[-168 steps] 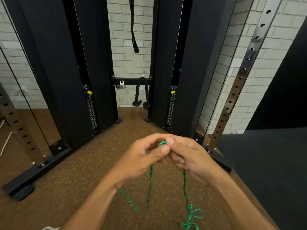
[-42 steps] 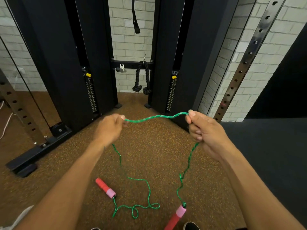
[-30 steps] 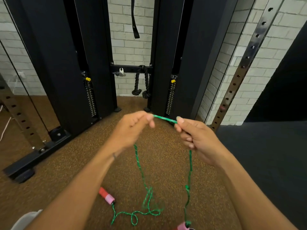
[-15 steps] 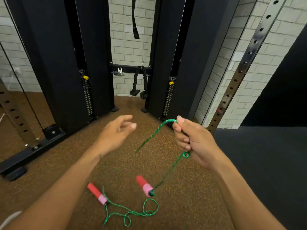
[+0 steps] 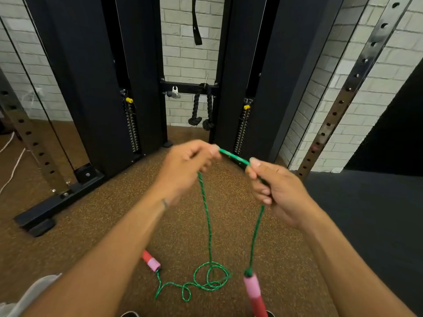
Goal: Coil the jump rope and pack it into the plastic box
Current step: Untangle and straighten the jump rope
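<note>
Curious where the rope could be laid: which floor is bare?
Bare: brown floor between rack base and left arm; dark mat beyond the right hand. Crowded: between the arms, rope and both handles.

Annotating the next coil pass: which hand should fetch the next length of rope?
Left, probably. The left hand only pinches the jump rope, and the strand below it runs straight to the slack on the floor. The right hand grips the rope in a fist, with one handle hanging beneath.

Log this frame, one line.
left hand: pinches jump rope | right hand: grips it | floor handle: lying loose | hanging handle: below right hand | plastic box: unseen
</note>
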{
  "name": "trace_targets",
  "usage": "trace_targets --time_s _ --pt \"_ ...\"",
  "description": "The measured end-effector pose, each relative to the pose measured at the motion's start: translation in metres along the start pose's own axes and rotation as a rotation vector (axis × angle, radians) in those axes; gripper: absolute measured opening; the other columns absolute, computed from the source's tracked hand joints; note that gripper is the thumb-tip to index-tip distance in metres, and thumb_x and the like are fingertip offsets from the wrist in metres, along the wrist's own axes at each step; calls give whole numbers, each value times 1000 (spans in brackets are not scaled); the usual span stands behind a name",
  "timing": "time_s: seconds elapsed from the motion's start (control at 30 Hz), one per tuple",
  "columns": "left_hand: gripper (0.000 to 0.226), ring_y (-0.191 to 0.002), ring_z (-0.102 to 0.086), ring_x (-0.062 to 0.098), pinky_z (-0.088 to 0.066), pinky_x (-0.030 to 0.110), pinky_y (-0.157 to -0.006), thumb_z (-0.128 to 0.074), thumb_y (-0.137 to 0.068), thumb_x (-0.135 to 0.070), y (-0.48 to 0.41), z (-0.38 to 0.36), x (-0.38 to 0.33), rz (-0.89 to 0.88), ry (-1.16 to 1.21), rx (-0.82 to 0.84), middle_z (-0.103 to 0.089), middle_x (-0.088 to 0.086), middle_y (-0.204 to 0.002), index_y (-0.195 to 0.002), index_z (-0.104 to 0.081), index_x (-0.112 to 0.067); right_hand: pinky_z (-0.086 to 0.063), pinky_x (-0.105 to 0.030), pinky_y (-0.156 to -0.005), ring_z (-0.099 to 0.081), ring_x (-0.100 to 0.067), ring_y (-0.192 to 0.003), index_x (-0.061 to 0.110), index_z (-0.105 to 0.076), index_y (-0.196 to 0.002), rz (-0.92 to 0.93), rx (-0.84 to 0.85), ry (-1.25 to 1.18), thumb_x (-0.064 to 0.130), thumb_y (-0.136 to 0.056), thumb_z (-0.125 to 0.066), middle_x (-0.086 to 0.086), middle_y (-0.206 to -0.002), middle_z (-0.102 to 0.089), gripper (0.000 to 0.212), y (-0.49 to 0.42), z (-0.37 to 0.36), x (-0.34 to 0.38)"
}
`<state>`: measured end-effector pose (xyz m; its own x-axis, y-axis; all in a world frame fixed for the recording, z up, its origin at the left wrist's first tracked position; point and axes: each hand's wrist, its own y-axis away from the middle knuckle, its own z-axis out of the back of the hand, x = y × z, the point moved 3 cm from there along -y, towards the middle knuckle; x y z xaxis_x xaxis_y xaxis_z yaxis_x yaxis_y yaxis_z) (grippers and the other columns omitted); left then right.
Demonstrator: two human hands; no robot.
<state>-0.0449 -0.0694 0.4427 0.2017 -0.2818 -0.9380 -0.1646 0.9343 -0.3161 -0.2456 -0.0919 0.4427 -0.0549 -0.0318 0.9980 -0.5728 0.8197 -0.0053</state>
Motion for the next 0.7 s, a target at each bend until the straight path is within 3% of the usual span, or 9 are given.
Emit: trace_targets --time_s 0.1,0.2,0.3,0.37,0.5,0.6,0.7 --pt "18 -71 -52 7 -47 28 -71 -62 -93 -28 -7 38 13 103 100 -202 -60 -2 -79 -81 -73 -23 -21 -20 -44 -28 -7 -42 21 -58 -69 28 -43 -47 40 -94 -51 7 -51 -34 32 3 15 6" --pt "20 -76 -54 14 -48 30 -73 -58 -97 -26 -6 54 32 235 113 -227 -59 -1 -79 -87 -73 -17 -15 -26 -47 -27 -7 -41 20 -59 -69 29 -57 -87 40 -93 -51 8 -51 -34 32 4 20 4" --pt "15 -96 -65 22 -53 35 -86 -58 -97 -25 -2 49 42 303 -188 -60 -71 -2 -99 -101 -72 -22 -18 -23 -46 -27 -6 -42 21 -58 -69 33 -40 -117 38 -99 -47 8 -51 -33 36 2 15 2" --pt "22 -111 -63 13 -48 43 -102 -63 -93 -30 1 39 38 275 -330 89 -69 -6 -117 -115 -69 -31 -18 -23 -46 -26 -7 -43 21 -58 -70 38 -19 -98 37 -100 -45 8 -51 -33 36 1 10 3" --pt "53 -124 -57 4 -44 36 -108 -68 -82 -40 15 -3 10 105 -98 339 -63 -8 -133 -133 -58 -32 -19 -19 -44 -24 -6 -44 20 -58 -72 28 46 22 38 -99 -45 8 -51 -33 35 -1 -5 1" --pt "39 -102 -67 9 -51 30 -91 -68 -82 -42 19 -27 -2 4 -34 378 -75 -1 -107 -118 -70 -28 -21 -15 -41 -25 -5 -42 13 -59 -82 -7 57 58 35 -102 -45 6 -50 -33 33 -3 -11 -4" --pt "28 -68 -59 20 -51 47 -72 -66 -82 -53 16 -26 4 -11 -131 305 -67 1 -65 -95 -79 -32 -22 -18 -44 -25 -6 -43 19 -59 -72 -32 36 127 40 -99 -48 7 -51 -34 36 -3 -6 -9"
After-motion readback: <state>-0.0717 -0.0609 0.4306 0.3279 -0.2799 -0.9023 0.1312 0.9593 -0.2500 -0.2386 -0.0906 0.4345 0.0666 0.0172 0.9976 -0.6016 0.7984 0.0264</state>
